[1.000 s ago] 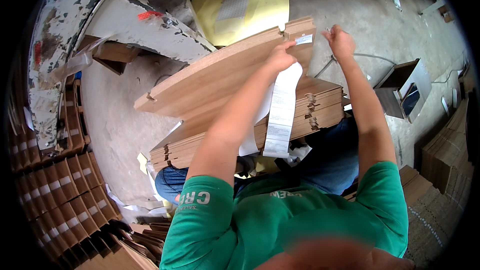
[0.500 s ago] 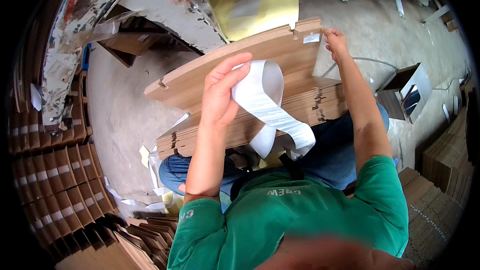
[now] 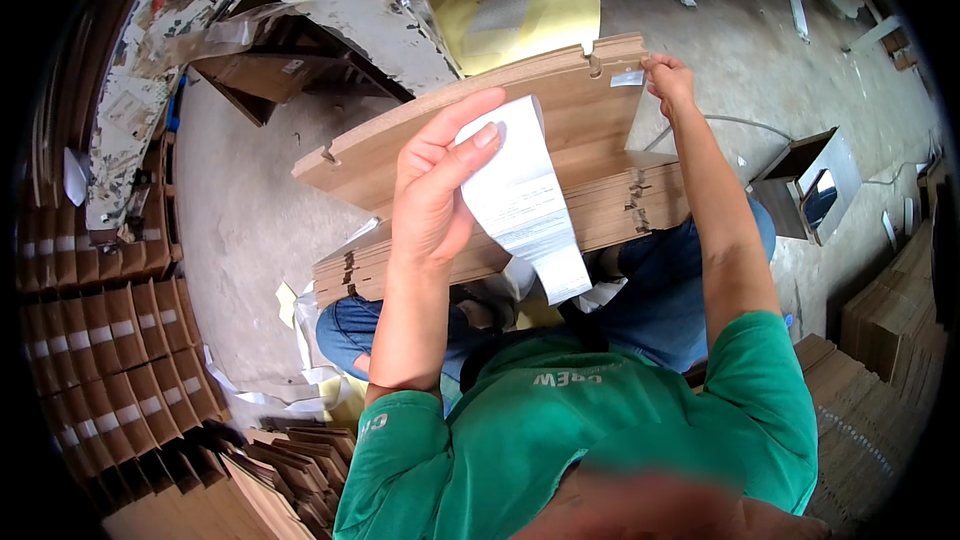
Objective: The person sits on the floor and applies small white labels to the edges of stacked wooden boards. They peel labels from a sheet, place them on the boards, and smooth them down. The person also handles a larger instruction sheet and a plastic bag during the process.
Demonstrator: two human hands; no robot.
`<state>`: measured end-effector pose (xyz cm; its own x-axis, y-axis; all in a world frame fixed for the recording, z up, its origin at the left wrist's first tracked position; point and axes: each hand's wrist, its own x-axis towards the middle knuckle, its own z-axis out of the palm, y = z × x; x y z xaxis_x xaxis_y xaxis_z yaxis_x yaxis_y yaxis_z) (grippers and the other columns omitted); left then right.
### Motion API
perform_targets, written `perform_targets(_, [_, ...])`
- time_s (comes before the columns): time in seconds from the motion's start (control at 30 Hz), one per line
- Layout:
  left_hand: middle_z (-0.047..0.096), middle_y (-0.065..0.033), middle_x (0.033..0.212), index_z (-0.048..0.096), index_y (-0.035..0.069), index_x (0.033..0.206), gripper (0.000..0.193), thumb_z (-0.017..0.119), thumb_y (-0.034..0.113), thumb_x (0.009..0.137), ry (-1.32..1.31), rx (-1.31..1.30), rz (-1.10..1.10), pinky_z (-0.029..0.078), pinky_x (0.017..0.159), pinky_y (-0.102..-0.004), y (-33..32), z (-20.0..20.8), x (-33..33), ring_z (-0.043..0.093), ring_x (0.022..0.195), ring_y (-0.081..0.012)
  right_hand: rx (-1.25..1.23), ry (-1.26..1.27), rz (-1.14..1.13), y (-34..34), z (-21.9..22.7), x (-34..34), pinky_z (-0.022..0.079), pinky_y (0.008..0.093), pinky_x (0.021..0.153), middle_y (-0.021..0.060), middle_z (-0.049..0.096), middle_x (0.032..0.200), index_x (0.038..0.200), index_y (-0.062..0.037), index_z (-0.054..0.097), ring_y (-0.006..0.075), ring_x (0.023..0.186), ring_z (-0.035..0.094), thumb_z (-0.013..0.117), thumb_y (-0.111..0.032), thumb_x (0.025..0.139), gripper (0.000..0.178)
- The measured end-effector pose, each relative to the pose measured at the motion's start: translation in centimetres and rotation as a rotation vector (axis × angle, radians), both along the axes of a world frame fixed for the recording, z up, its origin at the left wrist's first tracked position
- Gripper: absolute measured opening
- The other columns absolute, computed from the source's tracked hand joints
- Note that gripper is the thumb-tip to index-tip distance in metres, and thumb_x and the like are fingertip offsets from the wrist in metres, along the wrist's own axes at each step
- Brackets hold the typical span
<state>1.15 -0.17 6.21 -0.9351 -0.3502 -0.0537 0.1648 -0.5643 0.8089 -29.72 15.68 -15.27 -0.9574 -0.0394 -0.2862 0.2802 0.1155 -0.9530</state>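
Observation:
My left hand pinches a long white printed label strip between thumb and fingers. The strip hangs down over a stack of wood-toned boards lying across my lap. Behind it, a wood-grain board stands tilted up on its long edge, with notches along the upper side. A small white label is stuck near that board's right end. My right hand is closed at the top right corner of the tilted board, right beside this label. Its fingertips are partly hidden.
Beyond the board lies yellow backing paper, beside a worn white frame. An open box-like piece stands on the concrete floor at right. Slotted brown stacks are at left, more boards at right.
The label strip, looped and curling before, now hangs straighter and shows less length. My left hand has shifted slightly toward the left. My right hand stays at the board's corner.

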Motion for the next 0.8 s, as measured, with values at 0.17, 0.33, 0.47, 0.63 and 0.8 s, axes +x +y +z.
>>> perform_targets(0.17, [0.060, -0.0098, 0.107, 0.048, -0.001, 0.122, 0.047, 0.059, -0.005, 0.077, 0.063, -0.037, 0.025, 0.048, 0.079, -0.0246, 0.1, 0.8, -0.9, 0.059, 0.093, -0.0136, 0.265, 0.023, 0.310, 2.0, 1.4, 0.2, 0.035, 0.0254, 0.047, -0.0034, 0.052, 0.063, 0.076, -0.0072, 0.060, 0.0068, 0.052, 0.044, 0.061, -0.015, 0.074, 0.008])
perform_targets(0.33, [0.059, -0.0092, 0.105, 0.036, 0.000, 0.131, 0.064, 0.059, -0.010, 0.072, -0.003, -0.095, -0.056, 0.050, 0.071, -0.0256, -0.7, -0.5, -3.5, 0.059, 0.092, -0.0146, 0.498, 0.227, 0.684, 5.2, 5.6, 2.7, 0.040, 0.0256, 0.056, 0.0005, 0.058, 0.067, 0.081, -0.0029, 0.063, 0.0094, 0.061, 0.051, 0.058, -0.022, 0.081, 0.020])
perform_targets(0.47, [0.061, -0.0084, 0.101, 0.038, 0.003, 0.131, 0.060, 0.060, -0.004, 0.076, -0.151, -0.201, -0.038, 0.049, 0.079, -0.0312, -1.5, -4.0, -6.2, 0.059, 0.094, -0.0156, -0.149, 0.228, 0.737, 1.6, 12.6, 13.0, 0.046, 0.0231, 0.063, 0.0017, 0.064, 0.077, 0.097, -0.0022, 0.065, 0.0070, 0.072, 0.057, 0.060, -0.027, 0.086, 0.028])
perform_targets(0.63, [0.062, -0.0071, 0.101, 0.046, 0.005, 0.127, 0.048, 0.058, -0.001, 0.081, -0.126, -0.205, -0.043, 0.048, 0.081, -0.0277, -0.8, -6.4, -7.4, 0.058, 0.091, -0.0126, -0.215, -0.011, 0.811, 0.1, 12.1, 16.2, 0.047, 0.0216, 0.059, 0.0014, 0.065, 0.079, 0.099, -0.0004, 0.064, 0.0057, 0.067, 0.057, 0.063, -0.022, 0.085, 0.026])
perform_targets(0.8, [0.062, -0.0064, 0.106, 0.056, 0.004, 0.117, 0.036, 0.054, -0.003, 0.082, -0.205, -0.257, -0.191, 0.047, 0.081, -0.0239, -0.5, -7.6, -7.0, 0.058, 0.091, -0.0110, -0.020, 0.297, 0.745, 0.3, 12.0, 15.6, 0.047, 0.0263, 0.065, 0.0052, 0.065, 0.087, 0.097, -0.0027, 0.064, 0.0118, 0.078, 0.058, 0.066, -0.022, 0.081, 0.025])
